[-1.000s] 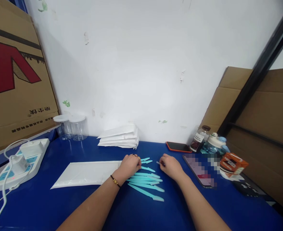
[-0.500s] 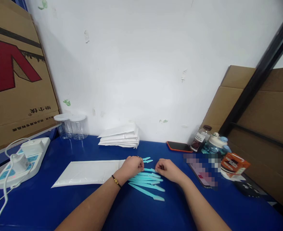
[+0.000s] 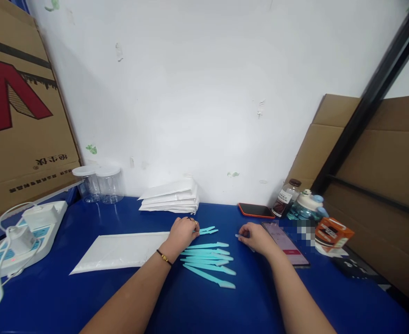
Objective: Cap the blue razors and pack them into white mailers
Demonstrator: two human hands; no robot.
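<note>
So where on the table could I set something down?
The blue table shows bare patches between the forearms, nearer than the teal sticks; between the white stack and red-edged phone; and in front of the white envelope. It's crowded around the left hand and back right, with the bottle, jug and orange box.

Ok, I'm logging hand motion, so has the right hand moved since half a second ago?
Yes, rightward: the right hand had its fingertips clearly left of the red-edged phone's left end; now they are roughly in line with it.
</note>
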